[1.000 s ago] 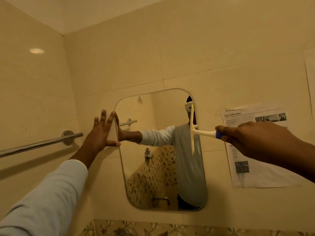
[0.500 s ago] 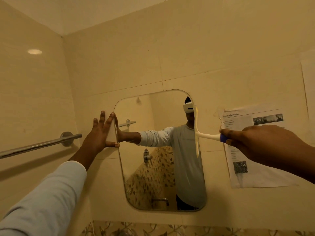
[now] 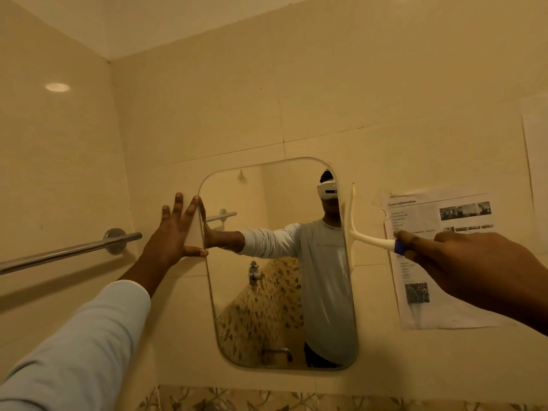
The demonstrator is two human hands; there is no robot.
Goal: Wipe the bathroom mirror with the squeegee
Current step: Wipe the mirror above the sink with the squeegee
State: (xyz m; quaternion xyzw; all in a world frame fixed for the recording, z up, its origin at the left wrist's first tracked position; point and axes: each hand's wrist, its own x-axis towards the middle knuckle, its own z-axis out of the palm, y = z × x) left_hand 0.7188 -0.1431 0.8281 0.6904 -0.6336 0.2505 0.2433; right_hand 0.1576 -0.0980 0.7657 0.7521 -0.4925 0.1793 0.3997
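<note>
Squeegee (image 3: 370, 240), gripped in right hand (image 3: 474, 262), sat at mirror (image 3: 281, 188) right edge; upper band probably done, lower half likely pending; left hand (image 3: 172, 238) pressed flat at left edge.

Large cream tiles (image 3: 207, 114) cover the two walls that meet at the corner, under a pale ceiling (image 3: 148, 22). A metal towel rail (image 3: 68, 251) runs along the left-hand wall, fixed by a round mount (image 3: 114, 240) near the corner. Above it an oval glare (image 3: 57, 87) shines on the tile. To the right on the far wall a printed sheet (image 3: 421, 209) is stuck flat, with a dark photo (image 3: 465, 210) near its top, text too small to read, and a dark square code (image 3: 417, 292) lower down. Another pale sheet (image 3: 536, 149) shows at the right edge. A band of leaf-patterned tiles (image 3: 267, 400) runs along the bottom
</note>
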